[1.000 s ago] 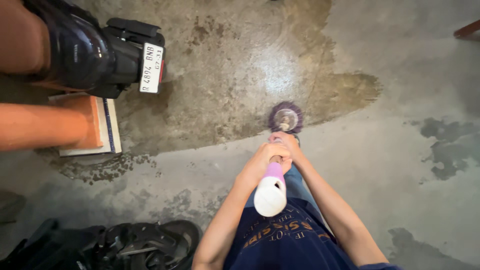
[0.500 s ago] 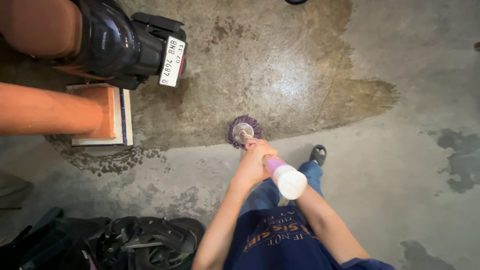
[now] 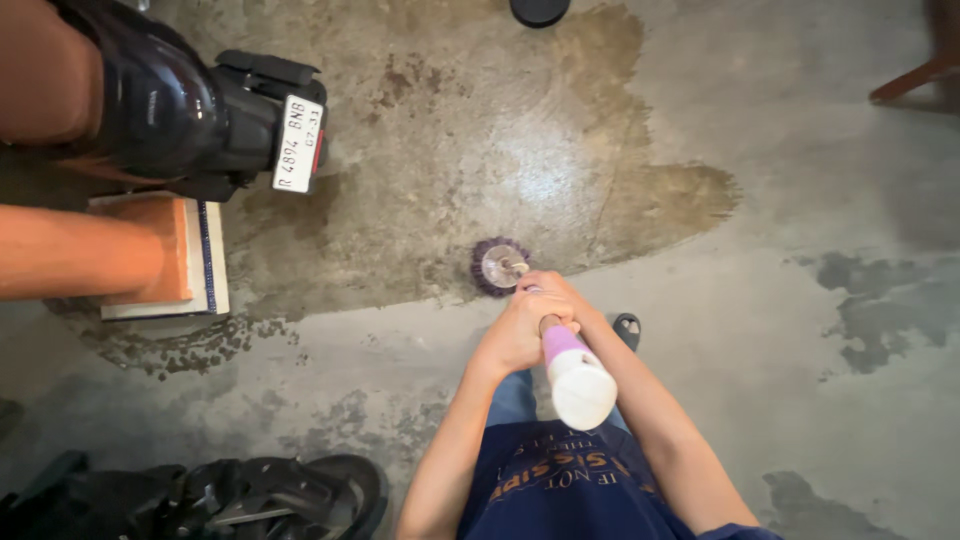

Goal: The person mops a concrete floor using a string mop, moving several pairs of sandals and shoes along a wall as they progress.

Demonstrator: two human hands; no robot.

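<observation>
I look straight down a long mop handle (image 3: 574,375) with a purple and white top end. Both hands grip the pole below that end: my left hand (image 3: 518,330) wraps it on the left, my right hand (image 3: 560,295) sits just ahead, closer to the floor. The round purple mop head (image 3: 498,266) presses on the wet brown patch of the concrete floor (image 3: 480,150), right in front of my hands. My navy shirt and jeans fill the bottom middle.
The black rear of a motorbike with a white plate (image 3: 200,120) stands at the top left beside an orange pillar on a tiled base (image 3: 160,255). Another dark motorbike part (image 3: 230,495) lies at the bottom left. Chair leg (image 3: 905,80) at top right. My sandalled foot (image 3: 628,328) shows.
The mop head has swept left and back right a little across the wet patch. The handle's top swung from centre to the right. Both hands kept their grip.
</observation>
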